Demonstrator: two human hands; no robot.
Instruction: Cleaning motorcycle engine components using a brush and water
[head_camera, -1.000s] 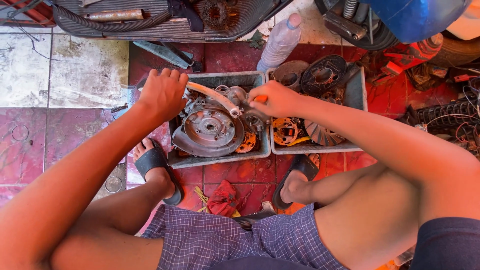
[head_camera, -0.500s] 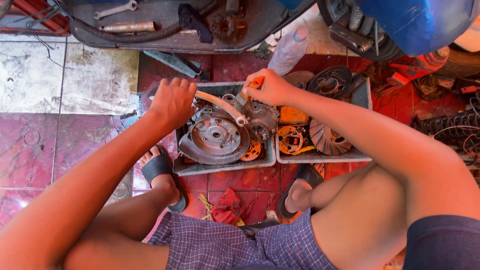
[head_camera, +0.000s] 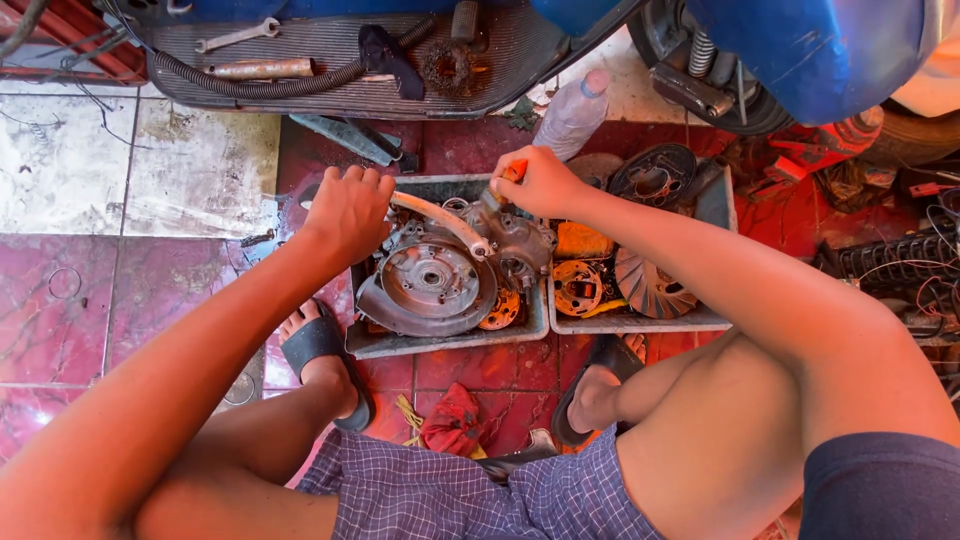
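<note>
Head view: my left hand (head_camera: 350, 212) is closed around the outer end of the curved lever (head_camera: 440, 218) at the far left corner of the left grey tray (head_camera: 445, 343). My right hand (head_camera: 540, 183) is clenched on an orange-handled tool (head_camera: 514, 171), applied to the engine casing (head_camera: 450, 268) lying in that tray. Compared with a second ago, my right hand has lifted from the casing's middle toward the tray's far edge; the left grip is unchanged. Judgement: the tool has been repositioned onto a fastener while the lever is held steady.
</note>
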